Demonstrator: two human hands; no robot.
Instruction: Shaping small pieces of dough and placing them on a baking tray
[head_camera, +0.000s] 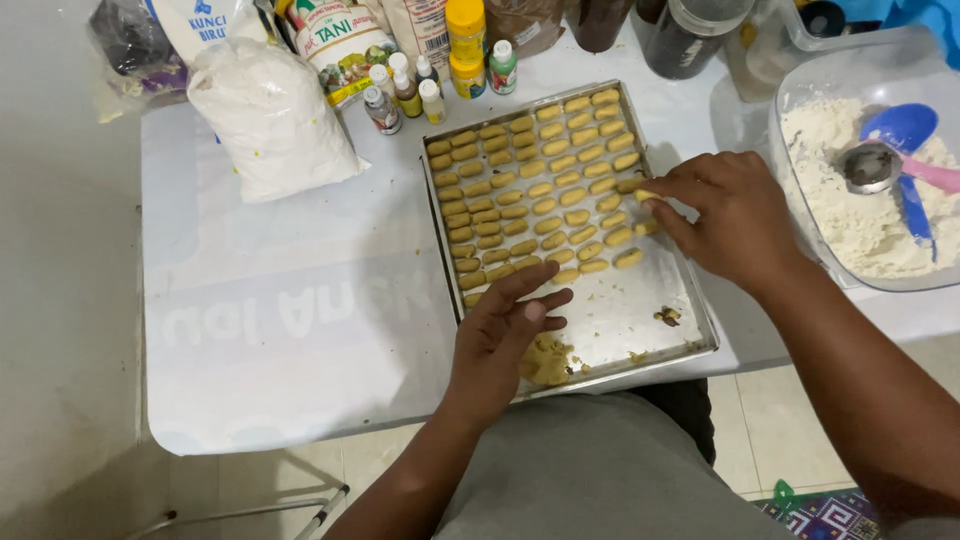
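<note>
A metal baking tray (690, 300) lies on the white table and carries several rows of small oblong yellow dough pieces (535, 190). My right hand (725, 215) pinches one dough piece (646, 196) at the right end of a row. My left hand (505, 335) rests flat on the tray's near edge, fingers spread, beside a lump of yellow dough (548, 360). A few dark crumbs (667, 316) lie on the tray's bare part.
A clear tub of flour (870, 215) with a metal scoop and blue and pink spoons stands at the right. A white bag of flour (270, 115), small bottles (405, 95), a yellow-capped jar (466, 45) and packets line the table's far edge.
</note>
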